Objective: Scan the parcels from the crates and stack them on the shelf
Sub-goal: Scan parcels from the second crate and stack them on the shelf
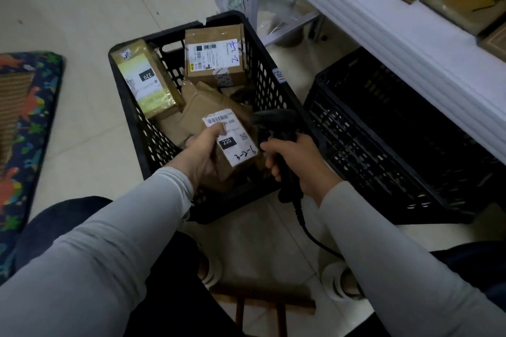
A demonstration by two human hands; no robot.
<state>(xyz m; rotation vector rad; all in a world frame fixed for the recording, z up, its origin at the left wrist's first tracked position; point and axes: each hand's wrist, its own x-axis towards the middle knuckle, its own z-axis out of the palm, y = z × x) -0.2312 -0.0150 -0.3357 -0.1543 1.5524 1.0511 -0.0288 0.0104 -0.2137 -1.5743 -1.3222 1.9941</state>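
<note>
Over the crate [153, 142] | left hand [204, 157] grips parcel [235, 150] | right hand [299, 161] wraps scanner [276, 123] | more parcels [215, 55] await; shelf [383, 24] part-stocked.

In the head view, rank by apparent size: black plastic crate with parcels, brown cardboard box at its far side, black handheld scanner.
Black plastic crate
Brown cardboard box and black handheld scanner look alike; right hand hides part of scanner.

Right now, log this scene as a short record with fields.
left hand: holds a brown paper parcel, label up
right hand: grips a black barcode scanner
crate: black, holds a yellow-taped box and a cardboard box
shelf: white, boxes on it
step: held parcel not yet shelved
</note>
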